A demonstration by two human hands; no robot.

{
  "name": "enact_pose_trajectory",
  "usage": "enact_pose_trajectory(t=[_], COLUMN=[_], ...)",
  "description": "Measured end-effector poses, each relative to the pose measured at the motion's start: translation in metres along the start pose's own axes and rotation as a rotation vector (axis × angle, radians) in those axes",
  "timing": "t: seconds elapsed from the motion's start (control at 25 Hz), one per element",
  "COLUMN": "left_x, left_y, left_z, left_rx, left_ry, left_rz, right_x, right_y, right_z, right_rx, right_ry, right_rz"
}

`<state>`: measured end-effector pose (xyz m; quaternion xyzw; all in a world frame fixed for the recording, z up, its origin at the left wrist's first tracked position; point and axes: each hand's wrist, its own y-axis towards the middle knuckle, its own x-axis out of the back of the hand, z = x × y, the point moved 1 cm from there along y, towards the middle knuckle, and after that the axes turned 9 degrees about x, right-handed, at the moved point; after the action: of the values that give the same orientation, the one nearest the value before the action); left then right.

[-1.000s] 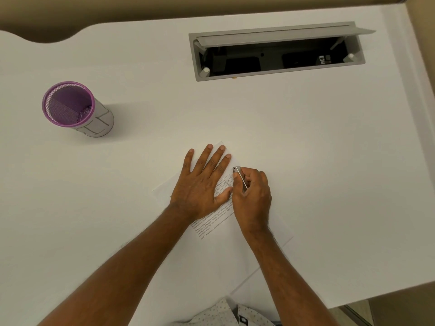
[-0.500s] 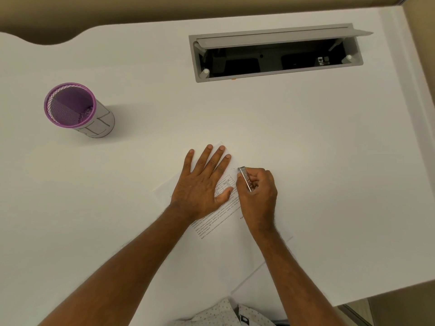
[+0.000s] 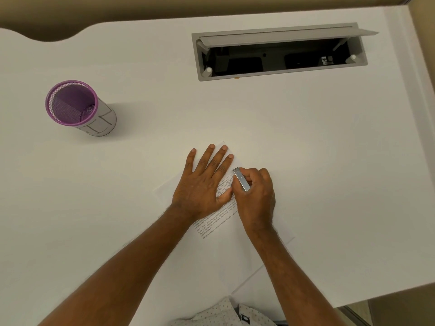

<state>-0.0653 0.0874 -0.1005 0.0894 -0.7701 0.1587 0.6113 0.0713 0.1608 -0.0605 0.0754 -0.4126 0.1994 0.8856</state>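
White desk [image 3: 306, 149], printed paper [image 3: 226, 243] at centre near the 6 o'clock edge, left hand [image 3: 202, 184] flat on it with fingers spread toward 12, right hand [image 3: 256, 196] at its 3 o'clock curled round a small silver tool [image 3: 241, 180]: pin the sheet hard, work the tip low.

Two hands, a left hand [image 3: 200, 184] and a right hand [image 3: 255, 196], one printed sheet [image 3: 226, 250], one small metal bar [image 3: 241, 180], one purple mesh cup [image 3: 70, 102], one open cable hatch [image 3: 282, 35], one tabletop [image 3: 306, 161].
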Motion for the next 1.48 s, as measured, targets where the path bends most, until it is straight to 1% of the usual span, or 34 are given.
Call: enact_pose_trajectory(t=[0.24, 0.4, 0.56, 0.72, 0.96, 1.24, 1.4, 1.48], left_x=[0.001, 0.003, 0.004, 0.004, 0.002, 0.0, -0.001, -0.002], left_y=[0.0, 0.0, 0.0, 0.0, 0.001, 0.0, 0.001, 0.001], left_z=[-0.001, -0.001, 0.0, -0.001, -0.001, -0.001, 0.0, 0.001], left_rx=[-0.001, -0.007, 0.003, 0.009, 0.006, -0.002, -0.004, 0.003], left_ry=[-0.001, -0.01, 0.009, 0.006, -0.001, -0.014, -0.002, 0.002], left_rz=[0.002, 0.003, 0.018, 0.019, 0.002, -0.017, -0.01, -0.015], right_x=[-0.001, -0.004, 0.003, 0.006, 0.004, -0.001, 0.003, 0.004], right_y=[-0.001, -0.003, -0.004, 0.001, 0.004, 0.004, -0.003, -0.002], right_z=[0.002, 0.01, 0.001, -0.001, 0.003, 0.007, -0.002, -0.005], right_rx=[-0.009, 0.023, -0.023, -0.066, -0.076, -0.067, -0.026, -0.037], right_ry=[0.014, 0.001, 0.096, 0.093, 0.083, 0.082, 0.095, 0.099], right_rz=[-0.028, -0.029, -0.01, 0.021, -0.002, -0.007, 0.007, 0.011])
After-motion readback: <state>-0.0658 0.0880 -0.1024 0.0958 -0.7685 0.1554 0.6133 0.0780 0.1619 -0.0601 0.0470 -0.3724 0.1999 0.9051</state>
